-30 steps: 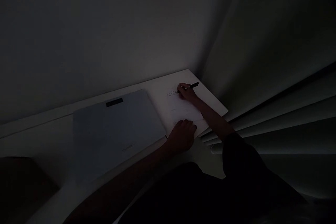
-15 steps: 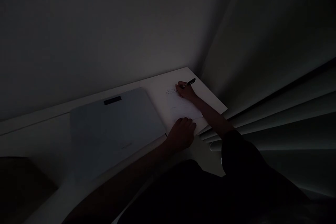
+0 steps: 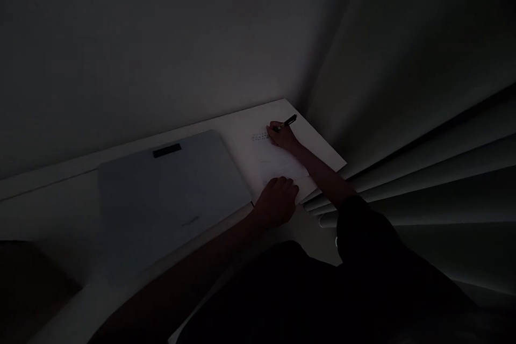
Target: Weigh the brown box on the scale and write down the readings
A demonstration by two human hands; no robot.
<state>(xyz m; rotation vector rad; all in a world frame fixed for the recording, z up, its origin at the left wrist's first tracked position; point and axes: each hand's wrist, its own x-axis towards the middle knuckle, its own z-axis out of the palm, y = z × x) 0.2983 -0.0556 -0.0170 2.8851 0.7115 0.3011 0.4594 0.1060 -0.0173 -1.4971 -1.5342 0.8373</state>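
A spiral-bound notepad (image 3: 282, 161) lies on the white desk, its row of binding holes along the far edge and faint marks on its page. My right hand (image 3: 282, 135) rests on the upper part of the page, fingers pinched round a black pen (image 3: 290, 120) whose back end points up and right. The pen's tip is hidden by the fingers. At the near edge of the notepad lies my left hand (image 3: 277, 201), its fingers curled together over that edge. The dim light hides the thumb.
A closed grey laptop (image 3: 173, 199) with a dark strip near its far edge sits left of the notepad. The desk (image 3: 237, 115) meets a wall behind. Long curtains (image 3: 423, 188) hang at the right. Something dark (image 3: 32, 290) stands at the lower left.
The whole view has shifted slightly, so everything sits a little further left and up. My right hand still holds the pen over the page, and my left hand stays at the notepad's near edge.
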